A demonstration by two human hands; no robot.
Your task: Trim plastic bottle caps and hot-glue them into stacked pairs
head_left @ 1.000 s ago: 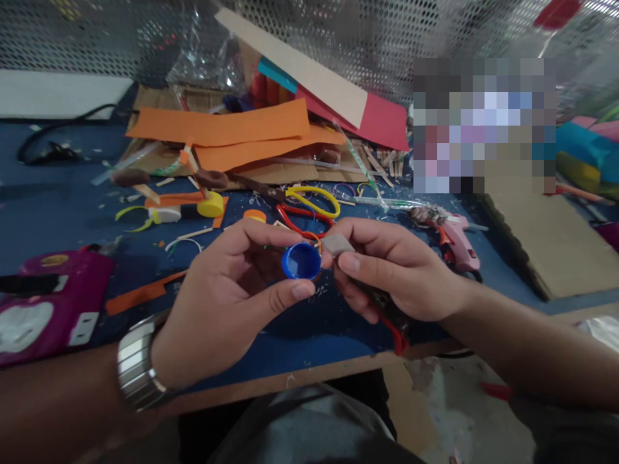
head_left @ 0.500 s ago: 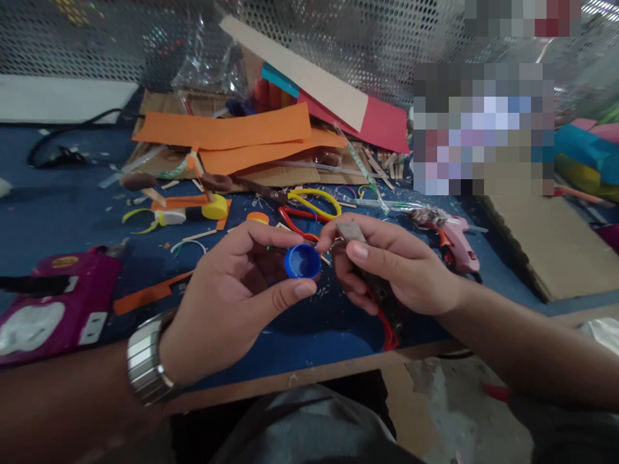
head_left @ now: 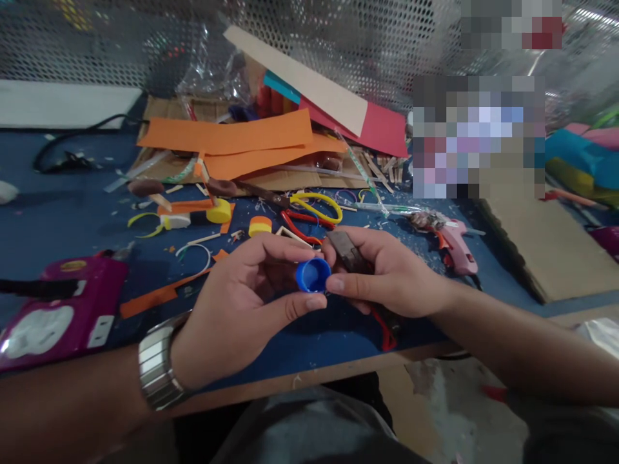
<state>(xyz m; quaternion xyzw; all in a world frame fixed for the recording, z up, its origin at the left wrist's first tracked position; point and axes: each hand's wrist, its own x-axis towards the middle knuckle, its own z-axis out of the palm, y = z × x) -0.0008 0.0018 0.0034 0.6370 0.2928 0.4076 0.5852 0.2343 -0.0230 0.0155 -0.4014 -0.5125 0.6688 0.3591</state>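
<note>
My left hand (head_left: 236, 303) grips a blue bottle cap (head_left: 313, 276) between thumb and fingers, its hollow side facing me. Close on the right, my right hand (head_left: 387, 277) is closed around a dark tool with a flat grey end (head_left: 347, 251) and red parts at the bottom; its exact kind is unclear. The right thumb reaches the cap's right edge. Behind the hands lie scissors with yellow and red handles (head_left: 316, 206) and an orange-and-yellow cap (head_left: 260, 225).
Orange paper strips (head_left: 227, 132) rest on cardboard at the back. A pink glue gun (head_left: 458, 248) lies on the right, beside a cardboard sheet (head_left: 556, 258). A purple power strip (head_left: 104, 283) occupies the left. Scraps and sticks are scattered about the blue tabletop (head_left: 271, 348).
My right hand has brought its thumb over to the cap, and the tool's grey end has tilted and dropped a little. The cap sits slightly lower and further right in view.
</note>
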